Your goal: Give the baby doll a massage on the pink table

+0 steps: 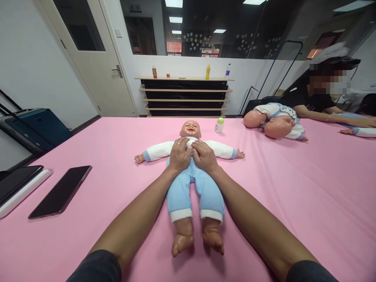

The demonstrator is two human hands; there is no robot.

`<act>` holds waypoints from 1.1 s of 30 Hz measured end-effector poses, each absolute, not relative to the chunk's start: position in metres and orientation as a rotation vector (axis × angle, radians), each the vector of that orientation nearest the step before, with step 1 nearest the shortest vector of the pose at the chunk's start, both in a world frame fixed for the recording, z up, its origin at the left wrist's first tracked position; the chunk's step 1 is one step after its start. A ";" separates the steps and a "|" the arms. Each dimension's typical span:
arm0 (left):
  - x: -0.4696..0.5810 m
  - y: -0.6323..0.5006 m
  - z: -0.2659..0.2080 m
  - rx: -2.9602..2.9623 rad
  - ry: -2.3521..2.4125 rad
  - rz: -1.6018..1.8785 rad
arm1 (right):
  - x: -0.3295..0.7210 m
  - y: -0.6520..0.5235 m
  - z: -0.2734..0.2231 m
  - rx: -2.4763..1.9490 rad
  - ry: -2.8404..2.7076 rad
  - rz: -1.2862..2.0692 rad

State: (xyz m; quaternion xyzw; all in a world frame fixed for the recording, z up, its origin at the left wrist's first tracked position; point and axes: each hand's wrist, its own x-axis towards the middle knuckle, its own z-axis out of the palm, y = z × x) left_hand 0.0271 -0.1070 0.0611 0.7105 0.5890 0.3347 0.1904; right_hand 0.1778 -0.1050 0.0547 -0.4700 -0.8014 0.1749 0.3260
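Both hands lay at frame centre, the left hand (180, 154) and right hand (205, 156) pinching the white top on the chest of the baby doll (190, 172), which lay face up on the pink table (308, 188). Pulling hard could have slid the doll. Above, right of its head, a small capped bottle (219, 125) stood, contents unseen.

A wide table covered in smooth pink cloth (293, 188) carries a baby doll in white top and blue fleece trousers (192, 184) on its back mid-table, a small white bottle with a green cap (219, 125) towards the far edge, two black slab phones (60, 191) near the left edge, and more dolls (274, 120) at the far right corner.
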 end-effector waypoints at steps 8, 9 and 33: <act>0.029 -0.101 0.047 1.879 1.693 0.848 | 0.180 -0.103 0.039 -1.490 -1.942 0.514; 0.029 -0.101 0.046 1.859 1.726 0.854 | 0.180 -0.103 0.039 -1.516 -1.932 0.512; 0.027 -0.105 0.051 1.878 1.671 0.895 | 0.180 -0.104 0.047 -1.347 -1.977 0.530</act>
